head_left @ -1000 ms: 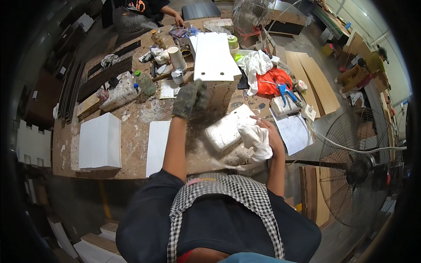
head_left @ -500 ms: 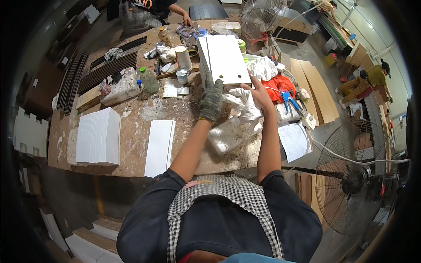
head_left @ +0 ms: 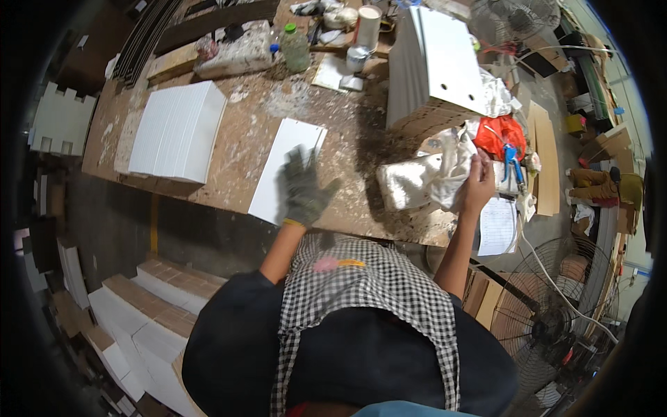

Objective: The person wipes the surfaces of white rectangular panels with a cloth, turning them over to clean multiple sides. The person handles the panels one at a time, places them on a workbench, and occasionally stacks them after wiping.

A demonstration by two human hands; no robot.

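My left hand (head_left: 306,191) wears a grey-green knit glove and has its fingers spread, with its palm down over a flat white panel (head_left: 276,163) near the table's front edge. Whether it touches the panel, I cannot tell. A crumpled white cloth (head_left: 450,174) is in my bare right hand (head_left: 478,182), its fingers bent round the upper part. Under the cloth lies a whitish wrapped block (head_left: 406,184). Beyond it rises a tall stack of white boards (head_left: 448,62), the top one with two dark holes near its front edge.
Another stack of white boards (head_left: 177,132) stands at the left of the stained table (head_left: 351,201). A green-capped bottle (head_left: 296,52), a small tub (head_left: 357,58) and dark strips lie behind. At right are a red bag (head_left: 501,135), blue trigger tool (head_left: 513,160), written sheet (head_left: 497,226) and fan (head_left: 549,320).
My left hand has left the tall board stack and come down left over the flat panel. My right hand has drawn away from the stack, with the cloth. The view has shifted.
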